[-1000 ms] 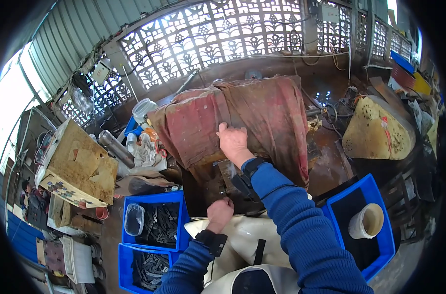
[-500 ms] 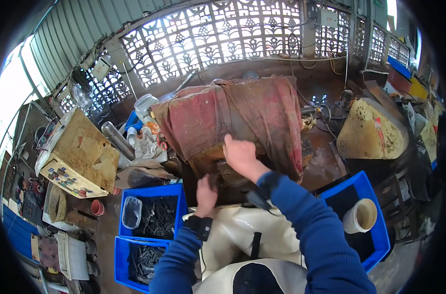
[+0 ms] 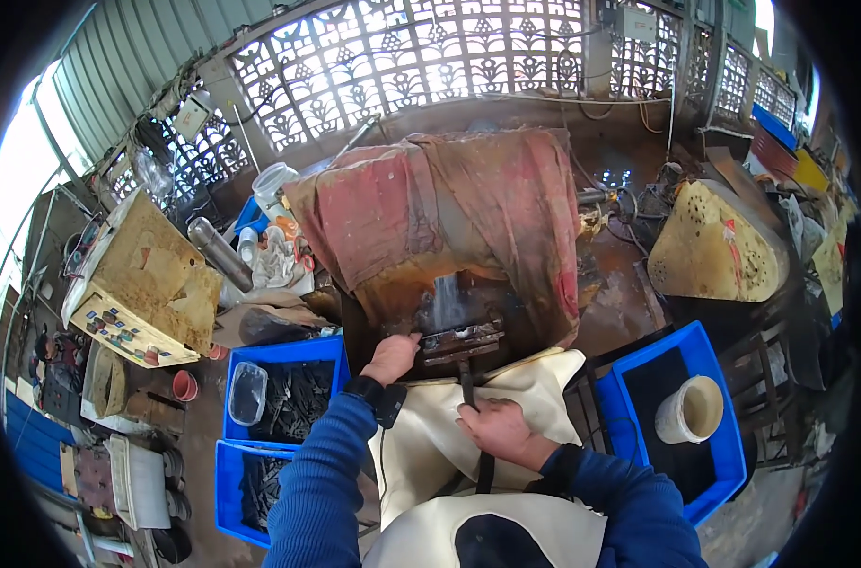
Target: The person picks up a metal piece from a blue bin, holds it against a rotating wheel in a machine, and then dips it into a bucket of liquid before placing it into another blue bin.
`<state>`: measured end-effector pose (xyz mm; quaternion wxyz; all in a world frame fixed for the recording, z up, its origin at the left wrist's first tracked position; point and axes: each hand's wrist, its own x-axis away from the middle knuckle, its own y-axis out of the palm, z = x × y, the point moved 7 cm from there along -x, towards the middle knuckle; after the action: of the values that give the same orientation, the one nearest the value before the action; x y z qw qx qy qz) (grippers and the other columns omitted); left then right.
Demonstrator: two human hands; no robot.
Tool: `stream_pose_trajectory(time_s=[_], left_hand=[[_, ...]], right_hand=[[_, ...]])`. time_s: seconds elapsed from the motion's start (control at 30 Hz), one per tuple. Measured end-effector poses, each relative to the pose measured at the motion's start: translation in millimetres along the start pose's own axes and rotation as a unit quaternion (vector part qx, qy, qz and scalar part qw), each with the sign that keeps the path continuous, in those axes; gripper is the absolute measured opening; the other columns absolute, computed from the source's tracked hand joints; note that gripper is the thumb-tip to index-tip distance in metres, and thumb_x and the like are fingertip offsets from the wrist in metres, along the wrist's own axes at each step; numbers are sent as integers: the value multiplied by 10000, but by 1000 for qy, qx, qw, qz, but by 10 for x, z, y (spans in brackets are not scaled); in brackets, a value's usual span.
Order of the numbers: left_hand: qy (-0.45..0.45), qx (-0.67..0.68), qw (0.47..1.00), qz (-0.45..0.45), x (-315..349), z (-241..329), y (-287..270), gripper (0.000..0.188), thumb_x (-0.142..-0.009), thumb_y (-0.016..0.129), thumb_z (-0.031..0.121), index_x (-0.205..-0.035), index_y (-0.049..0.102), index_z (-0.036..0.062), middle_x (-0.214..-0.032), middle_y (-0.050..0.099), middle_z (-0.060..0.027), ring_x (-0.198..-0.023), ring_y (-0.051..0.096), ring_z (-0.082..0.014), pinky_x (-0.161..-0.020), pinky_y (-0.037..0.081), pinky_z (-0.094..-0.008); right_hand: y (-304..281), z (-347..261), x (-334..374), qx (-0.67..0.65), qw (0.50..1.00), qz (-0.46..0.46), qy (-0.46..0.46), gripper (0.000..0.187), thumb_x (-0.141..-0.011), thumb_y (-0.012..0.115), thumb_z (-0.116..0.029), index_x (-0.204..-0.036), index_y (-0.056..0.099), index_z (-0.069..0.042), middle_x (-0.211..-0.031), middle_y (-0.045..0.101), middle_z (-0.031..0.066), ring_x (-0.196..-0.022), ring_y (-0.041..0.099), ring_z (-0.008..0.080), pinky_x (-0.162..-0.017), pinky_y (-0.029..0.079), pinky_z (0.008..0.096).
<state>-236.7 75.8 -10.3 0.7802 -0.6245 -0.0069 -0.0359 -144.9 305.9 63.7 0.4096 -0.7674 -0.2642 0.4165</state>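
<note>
A stained red-brown cloth point(image 3: 369, 213) drapes over a machine in front of me. Under its front edge, water point(image 3: 445, 301) sprays down onto a dark, wet metal fixture point(image 3: 459, 343) with a flat bar across its top. From that fixture a dark handle point(image 3: 466, 383) comes toward me, and my right hand point(image 3: 499, 428) is closed round its near end. Beside the fixture's left end is my left hand point(image 3: 390, 359), fingers curled closed; what they pinch, if anything, is too small to make out. A cream apron point(image 3: 421, 431) covers my lap.
On my left, two blue crates point(image 3: 340, 388) hold dark strips, with a clear tub point(image 3: 248, 394) on one. To my right, another blue crate point(image 3: 629, 417) carries a white bucket point(image 3: 689, 410). A stained control box point(image 3: 147, 279) and a yellowish casing point(image 3: 705, 246) flank the machine.
My right hand has come down from the cloth's edge toward me and taken hold of the handle. My left hand has shifted slightly to the fixture's side. Spraying water now shows under the cloth.
</note>
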Motion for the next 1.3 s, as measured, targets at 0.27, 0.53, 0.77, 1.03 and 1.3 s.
stream_pose_trajectory(time_s=[0.27,0.53,0.77,1.03,1.3], left_hand=[[5,-14,1000,-6,-278,-341,465,219,-856,509,127,-850,701,22,-882,670,-232,-845,654,-403,-781,517,-493],[-10,-22,999,-29,-295,-206,234,228,-841,493,92,-924,700,48,-934,672,-237,-932,647,-401,-835,510,-485],[4,-38,997,-69,-243,-237,356,245,-845,506,76,-997,697,66,-1021,668,-225,-992,635,-391,-884,502,-460],[35,37,994,-93,-342,-198,221,253,-865,504,96,-1039,687,86,-1029,667,-219,-999,629,-398,-871,504,-457],[56,43,995,-70,-434,-319,334,246,-880,510,126,-1042,694,104,-1034,677,-198,-999,640,-383,-853,510,-457]], right_hand=[[89,-29,-107,0,997,-68,-34,183,-808,669,-268,-829,559,-124,-658,569,86,-565,606,278,-504,481,411],[69,223,-367,-135,961,-241,7,411,-774,734,-402,-1039,624,-109,-779,655,91,-703,644,324,-612,492,404],[248,1106,-1059,49,990,-43,122,223,-812,690,-270,-949,678,-94,-846,637,98,-784,655,319,-694,522,437],[767,1334,-1341,145,983,-109,37,75,-771,634,-109,-840,657,-91,-858,626,106,-815,664,293,-695,541,411],[826,1154,-1377,144,988,-43,-38,84,-791,627,-158,-745,578,-107,-779,583,75,-748,649,279,-624,518,403]])
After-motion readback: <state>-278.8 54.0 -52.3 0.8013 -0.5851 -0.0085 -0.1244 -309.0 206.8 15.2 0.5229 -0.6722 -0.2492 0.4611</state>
